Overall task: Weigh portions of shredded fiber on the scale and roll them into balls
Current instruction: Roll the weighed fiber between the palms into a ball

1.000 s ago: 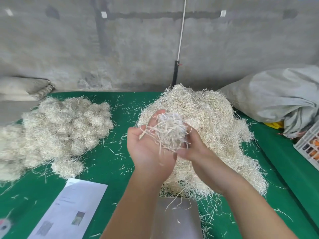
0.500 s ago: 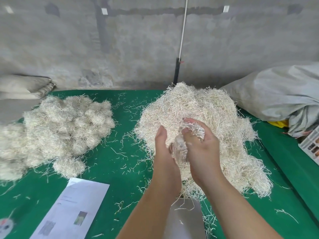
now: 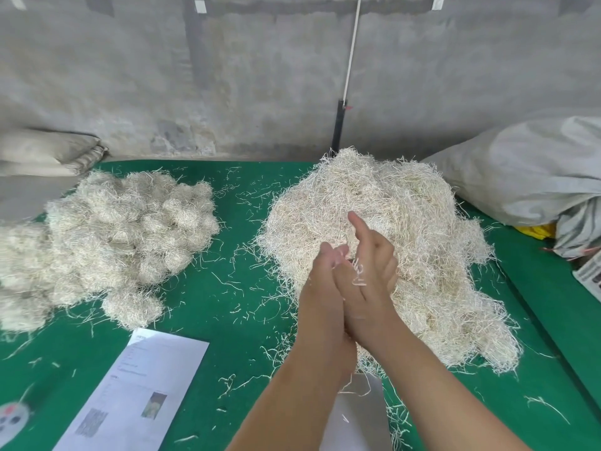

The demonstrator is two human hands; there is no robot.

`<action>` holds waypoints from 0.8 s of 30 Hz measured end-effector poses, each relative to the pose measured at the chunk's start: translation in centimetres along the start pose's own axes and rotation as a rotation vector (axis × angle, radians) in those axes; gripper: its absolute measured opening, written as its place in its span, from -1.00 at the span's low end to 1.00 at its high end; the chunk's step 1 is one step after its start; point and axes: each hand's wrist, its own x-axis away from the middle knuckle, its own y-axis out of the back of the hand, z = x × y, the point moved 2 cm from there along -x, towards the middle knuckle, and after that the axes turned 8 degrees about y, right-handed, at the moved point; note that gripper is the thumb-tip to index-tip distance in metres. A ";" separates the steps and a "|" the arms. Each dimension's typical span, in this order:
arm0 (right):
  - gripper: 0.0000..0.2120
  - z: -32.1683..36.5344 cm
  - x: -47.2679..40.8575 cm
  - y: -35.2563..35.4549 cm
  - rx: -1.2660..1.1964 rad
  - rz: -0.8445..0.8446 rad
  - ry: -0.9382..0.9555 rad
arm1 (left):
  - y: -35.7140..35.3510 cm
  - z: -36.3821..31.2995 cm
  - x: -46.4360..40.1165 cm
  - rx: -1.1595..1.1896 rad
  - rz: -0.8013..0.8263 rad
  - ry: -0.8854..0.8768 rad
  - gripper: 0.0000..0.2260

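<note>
Pressing palm to palm over the scale (image 3: 357, 415): left hand (image 3: 325, 288) and right hand (image 3: 370, 271), fingers straight, a small wad of fiber (image 3: 357, 271) squeezed between them, only a few strands showing. A printed sheet (image 3: 143, 392) lies near left on the green table (image 3: 234, 320). Behind the hands sits the loose fiber heap (image 3: 390, 229). Far left, the pile of rolled balls (image 3: 113, 236). Grey sack (image 3: 527, 170) far right.

table cover (image 3: 247, 307): matt green felt | loose fiber (image 3: 406, 222): dry, stringy | scale plate (image 3: 361, 418): smooth metal | sheet (image 3: 143, 385): paper
</note>
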 end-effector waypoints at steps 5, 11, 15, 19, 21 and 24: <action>-0.36 0.9 1.3 -1.4 -0.736 0.079 -0.411 | 2.0 -0.8 -2.1 -0.074 -0.259 -0.212 -0.61; -0.73 0.6 0.8 -1.6 -0.692 -0.019 -0.417 | 2.8 1.0 -2.0 -0.562 -0.333 -0.606 -0.65; -0.62 0.3 0.7 -2.9 -0.503 -0.103 -0.275 | 3.8 0.3 -2.0 -0.538 -0.161 -0.587 -0.70; -0.73 -1.4 0.6 -4.6 -0.633 -0.219 -0.327 | 5.1 1.4 -2.6 -0.424 0.047 -0.362 -0.71; -0.84 -2.5 -0.1 -5.4 -0.694 -0.131 -0.457 | 6.6 2.0 -3.2 -0.430 -0.039 -0.378 -0.74; -0.73 -4.3 -0.5 -7.3 -0.725 -0.003 -0.648 | 10.4 0.8 -4.4 -0.403 -0.338 -0.379 -0.38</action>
